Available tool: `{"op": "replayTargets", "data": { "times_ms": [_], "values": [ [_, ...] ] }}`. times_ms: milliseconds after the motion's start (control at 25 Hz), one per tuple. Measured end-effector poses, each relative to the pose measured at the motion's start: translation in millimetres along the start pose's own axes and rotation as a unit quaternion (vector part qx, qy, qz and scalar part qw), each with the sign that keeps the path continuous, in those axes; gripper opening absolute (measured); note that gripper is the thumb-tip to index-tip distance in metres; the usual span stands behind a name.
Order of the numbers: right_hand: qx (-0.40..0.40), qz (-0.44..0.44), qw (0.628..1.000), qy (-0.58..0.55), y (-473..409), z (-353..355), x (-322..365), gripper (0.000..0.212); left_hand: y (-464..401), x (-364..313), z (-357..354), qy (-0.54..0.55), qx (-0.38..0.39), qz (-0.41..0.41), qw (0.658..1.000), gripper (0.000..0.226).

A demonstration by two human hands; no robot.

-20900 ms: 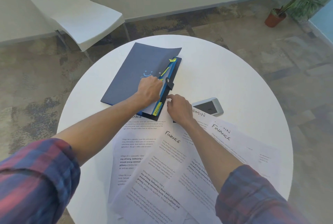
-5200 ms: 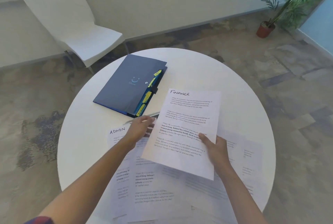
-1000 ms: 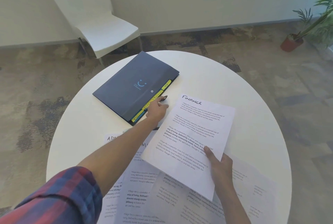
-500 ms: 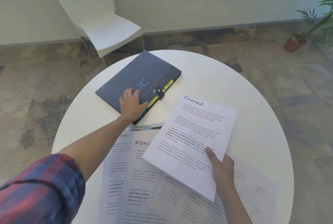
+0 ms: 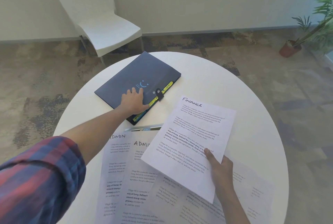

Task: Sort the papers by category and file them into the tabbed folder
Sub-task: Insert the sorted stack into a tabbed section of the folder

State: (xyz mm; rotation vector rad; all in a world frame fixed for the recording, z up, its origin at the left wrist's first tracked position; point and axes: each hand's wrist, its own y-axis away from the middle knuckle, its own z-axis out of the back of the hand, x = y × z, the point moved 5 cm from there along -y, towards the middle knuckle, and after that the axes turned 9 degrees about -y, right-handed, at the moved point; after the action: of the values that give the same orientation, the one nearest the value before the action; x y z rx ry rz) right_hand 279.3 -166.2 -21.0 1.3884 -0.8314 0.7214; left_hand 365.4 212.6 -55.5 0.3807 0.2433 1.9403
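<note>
Nearest the camera: a red-and-blue plaid rolled sleeve [image 5: 39, 178] on the left arm, which reached forward across the round white table [image 5: 252, 115].

Loose white printed sheets [image 5: 144, 196] lay overlapped on the near part of the table. Two at left carried handwritten "ADMIN" headings [image 5: 118, 136]; the headings of the sheets further right were hidden or too faint to read.

The right hand [image 5: 219, 168] gripped the lower right edge of a white printed sheet headed "FINANCE" [image 5: 191, 139], thumb on top, fingers curled underneath. The sheet was raised above the loose pile and tilted, heading end pointing away from the person.

Just beyond the ADMIN sheets, a thin silver-edged flat object [image 5: 144, 128] lay on the table, mostly covered by the FINANCE sheet; what it was could not be told.

Further out, the left hand [image 5: 134, 101] lay flat, fingers spread and straight, pressing on the cover of the dark navy tabbed folder [image 5: 137, 78]. The folder was closed, flat on the table's far left part, set diagonally. Yellow index tabs [image 5: 168, 85] stuck out along its right edge, and a small black strap closure [image 5: 159, 94] sat across that edge. The cover showed a light blue smile logo [image 5: 143, 84].

The hands were well apart.

Beyond the table: a white moulded chair [image 5: 100, 25] on patterned brown-grey carpet, against a pale wall. Far right, a green plant in a terracotta pot [image 5: 290, 50].
</note>
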Motion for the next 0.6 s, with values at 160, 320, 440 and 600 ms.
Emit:
{"op": "replayTargets", "data": {
  "times_ms": [160,320,440,600],
  "values": [
    [0.001,0.003,1.0,0.0,2,-1,1,0.023,5,-13,19,-0.042,-0.026,-0.05,0.997,0.058],
    [0.004,0.013,1.0,-0.004,3,-1,5,0.018,6,-11,23,-0.052,-0.015,-0.05,0.997,0.038],
    [0.003,0.012,1.0,-0.004,2,0,4,0.019,10,-6,24,-0.06,-0.041,-0.09,0.993,0.067],
    [0.007,0.015,1.0,-0.009,3,-2,5,0.014,19,-5,34,-0.082,-0.1,-0.145,0.981,0.075]
  ]
}}
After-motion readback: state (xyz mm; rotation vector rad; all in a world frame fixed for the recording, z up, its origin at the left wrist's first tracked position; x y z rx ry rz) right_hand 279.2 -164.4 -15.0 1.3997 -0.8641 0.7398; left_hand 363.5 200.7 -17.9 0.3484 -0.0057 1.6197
